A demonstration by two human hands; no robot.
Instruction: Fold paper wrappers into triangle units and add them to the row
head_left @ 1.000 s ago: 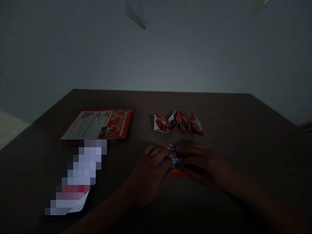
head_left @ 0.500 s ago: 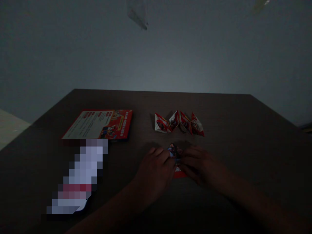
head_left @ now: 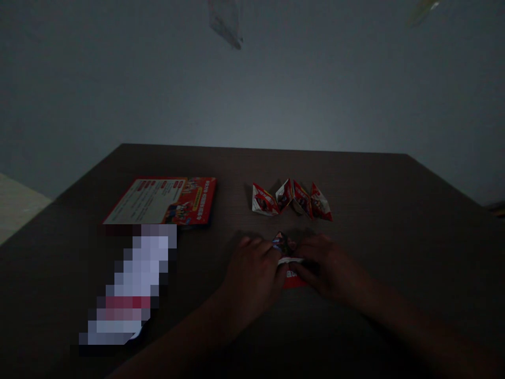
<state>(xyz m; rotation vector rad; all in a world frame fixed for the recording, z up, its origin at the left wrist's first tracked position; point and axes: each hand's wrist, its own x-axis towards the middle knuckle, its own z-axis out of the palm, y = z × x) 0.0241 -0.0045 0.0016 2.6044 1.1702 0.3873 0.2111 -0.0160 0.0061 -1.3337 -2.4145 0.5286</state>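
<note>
A small sheet of printed paper (head_left: 295,282), red with white lettering along its near edge, lies on the table between my hands. Its far part carries a dark picture, and a white folded edge crosses its middle. My left hand (head_left: 252,276) is closed on the left side of the paper, thumb along the fold. From the right, my right hand (head_left: 331,263) pinches the same fold with thumb and fingers. Both hands cover much of the paper. Just beyond them stand several folded paper pieces (head_left: 265,202), red and white, in a zigzag row.
At the left lies a stack of red-bordered printed sheets (head_left: 152,204). Nearer me is a bright, long object (head_left: 136,276), blurred into blocks. The dark wooden table (head_left: 363,179) meets a grey wall (head_left: 315,95) at the back.
A white folded edge now shows across the paper between my thumbs, where the picture side was before. My hands stay almost in place; the whole view has shifted slightly.
</note>
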